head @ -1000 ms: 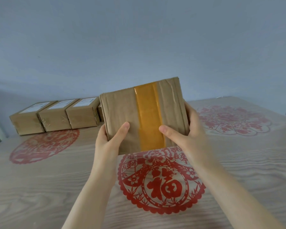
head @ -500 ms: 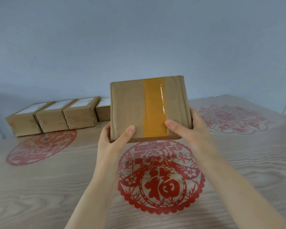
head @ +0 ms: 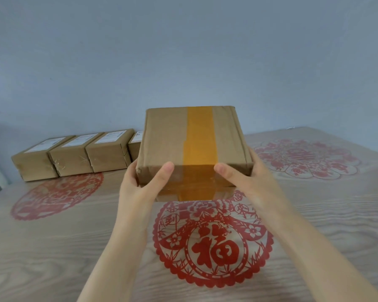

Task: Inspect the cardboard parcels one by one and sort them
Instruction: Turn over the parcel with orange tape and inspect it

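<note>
Mid-inspection: your left hand [head: 140, 184] and right hand [head: 247, 182] grip the taped parcel [head: 168, 144] by its near corners above the counter [head: 52, 247]. No label shows; probably turn it before sorting.

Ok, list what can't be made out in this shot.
Head view:
- Held parcel: underside and far side face away from the camera; no label shows.
- Fourth parcel: mostly hidden behind the held parcel.
- Row: label print too small to read.
- Left hand, right hand: fingers hidden by the held parcel; only thumbs show.
</note>
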A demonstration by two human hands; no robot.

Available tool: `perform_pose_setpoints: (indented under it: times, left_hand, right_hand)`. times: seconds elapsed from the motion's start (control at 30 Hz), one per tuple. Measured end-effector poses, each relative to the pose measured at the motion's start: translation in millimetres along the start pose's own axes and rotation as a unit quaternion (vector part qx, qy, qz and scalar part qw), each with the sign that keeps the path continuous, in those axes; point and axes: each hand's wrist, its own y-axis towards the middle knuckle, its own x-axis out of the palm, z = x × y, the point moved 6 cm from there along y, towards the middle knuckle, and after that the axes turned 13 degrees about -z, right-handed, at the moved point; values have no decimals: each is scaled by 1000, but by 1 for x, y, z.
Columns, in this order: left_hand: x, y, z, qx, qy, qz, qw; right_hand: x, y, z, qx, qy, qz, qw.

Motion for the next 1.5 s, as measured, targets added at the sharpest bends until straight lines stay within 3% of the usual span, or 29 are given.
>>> perform_pose_setpoints:
  times: [0.17,0.33,0.5,0.63,0.77,0.93,1.1,1.33,1.5]
  left_hand:
    - [-2,0,-3,6,32,25,999]
    - [7,-4,-4,25,140,26,989]
    - [3,-5,3,37,132,50,989]
    - [8,-7,5,51,158,40,985]
    - [0,-7,1,52,139,67,987]
    - [5,-10,8,79,158,66,982]
    - [-5,-8,9,64,128,79,987]
    - [6,-9,13,58,114,22,992]
    - [-1,-7,7,43,47,42,997]
  right_hand:
    - [4,-2,1,-25,-16,22,999]
    - [-4,-1,10,-31,26,69,997]
    - [-3,0,8,-45,-2,58,997]
    - [-6,-1,9,-46,44,73,995]
    - [-1,-2,6,-41,3,29,999]
    - [-5,-2,5,-38,22,52,998]
    - [5,-1,7,-24,-6,12,1000]
    - [-4,-1,12,-26,52,66,996]
    - [4,-6,5,-50,39,60,996]
